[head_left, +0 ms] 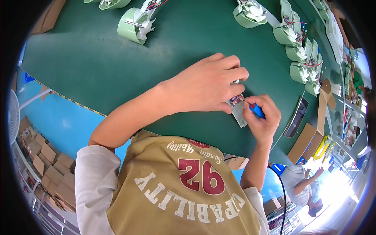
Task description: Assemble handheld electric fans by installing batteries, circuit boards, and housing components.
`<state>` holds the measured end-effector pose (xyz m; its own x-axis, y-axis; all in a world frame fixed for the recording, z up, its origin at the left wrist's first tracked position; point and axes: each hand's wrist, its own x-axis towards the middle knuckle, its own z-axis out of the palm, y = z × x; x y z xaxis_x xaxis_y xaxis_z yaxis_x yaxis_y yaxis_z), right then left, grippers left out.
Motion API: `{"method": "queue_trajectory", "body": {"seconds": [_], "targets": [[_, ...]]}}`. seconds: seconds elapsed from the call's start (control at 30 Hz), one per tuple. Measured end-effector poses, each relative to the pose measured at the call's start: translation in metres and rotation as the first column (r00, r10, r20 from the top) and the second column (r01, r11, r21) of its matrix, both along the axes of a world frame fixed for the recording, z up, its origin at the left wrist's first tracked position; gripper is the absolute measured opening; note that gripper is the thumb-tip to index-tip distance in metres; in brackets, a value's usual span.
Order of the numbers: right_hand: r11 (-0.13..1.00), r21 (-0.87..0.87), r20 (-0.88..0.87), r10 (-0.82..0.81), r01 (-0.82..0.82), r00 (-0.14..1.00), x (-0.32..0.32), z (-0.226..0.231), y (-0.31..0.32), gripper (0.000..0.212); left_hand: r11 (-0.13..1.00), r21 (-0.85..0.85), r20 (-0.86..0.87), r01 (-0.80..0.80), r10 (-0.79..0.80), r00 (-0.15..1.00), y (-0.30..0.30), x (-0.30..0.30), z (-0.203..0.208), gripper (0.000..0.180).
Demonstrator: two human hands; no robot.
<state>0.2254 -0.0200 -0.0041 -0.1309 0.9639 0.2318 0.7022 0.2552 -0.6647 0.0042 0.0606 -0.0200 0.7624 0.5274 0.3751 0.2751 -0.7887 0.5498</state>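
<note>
Working surface: a dark green table (117, 58), its near edge curving past the person's chest.
Left hand: the left hand (205, 84) lies palm down on the table, fingers curled together and pressing on the upper end of a small pale grey part (239, 113).
Right hand: the right hand (260, 119) is closed around a blue-handled tool (256, 111), probably a small screwdriver, though its tip is too thin to make out clearly.
Part, count: one grey part, with a small circuit board (234, 100) and thin red wires showing at the end under the left fingertips.
Part, position: it sits near the table's front edge, between the two hands, half hidden under the left hand and touching the right hand's fingers on its right side.
Tool, position: slanted from the right fist up and left toward the board.
Fans, count: about eight pale green fan housings (135, 25) on the table, two at the top left, one at the top centre, and a row of five along the right; the fisheye rim makes the far ones hard to count.
Tray: one dark flat tray (296, 117) lies to the right of the right hand, apart from it.
Boxes: one open cardboard box (307, 143) at the table's right corner.
</note>
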Motion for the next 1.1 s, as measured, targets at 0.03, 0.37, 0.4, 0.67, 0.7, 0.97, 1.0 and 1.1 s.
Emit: {"method": "queue_trajectory", "body": {"seconds": [0.03, 0.37, 0.4, 0.67, 0.7, 0.97, 1.0, 1.1], "targets": [[1.000, -0.001, 0.001, 0.002, -0.002, 1.000, 0.000, 0.001, 0.000, 0.017, 1.000, 0.002, -0.002, 0.000, 0.000, 1.000, 0.000, 0.000, 0.001, 0.043], [0.969, 0.169, 0.301, 0.121, -0.178, 0.946, -0.003, 0.005, 0.003, 0.024, 0.999, 0.048, -0.038, -0.002, 0.004, 0.999, 0.000, 0.001, 0.000, 0.034], [0.959, 0.204, 0.319, 0.123, -0.195, 0.940, -0.004, 0.003, 0.003, 0.024, 0.999, 0.048, -0.037, -0.005, 0.007, 0.999, 0.000, 0.001, 0.000, 0.034], [0.944, 0.272, 0.390, 0.069, -0.186, 0.918, -0.007, -0.001, -0.004, 0.025, 1.000, -0.016, -0.020, 0.015, -0.016, 1.000, -0.002, 0.001, -0.002, 0.044], [0.951, 0.255, 0.404, 0.061, -0.177, 0.913, -0.006, 0.000, -0.006, 0.027, 1.000, -0.016, -0.018, 0.012, -0.013, 1.000, -0.002, 0.000, -0.002, 0.044], [0.975, 0.038, 0.518, 0.168, -0.219, 0.839, -0.007, 0.025, -0.012, 0.041, 1.000, 0.016, -0.052, 0.005, -0.004, 0.999, -0.002, -0.001, -0.001, 0.044], [0.978, -0.014, 0.553, 0.182, -0.210, 0.813, -0.010, 0.028, -0.013, 0.042, 1.000, 0.016, -0.054, 0.006, -0.005, 0.999, -0.002, -0.001, -0.002, 0.044], [0.980, -0.067, 0.584, 0.191, -0.188, 0.788, -0.014, 0.033, -0.017, 0.045, 0.991, 0.137, -0.064, 0.001, 0.008, 0.998, -0.001, 0.002, -0.002, 0.033]]}}
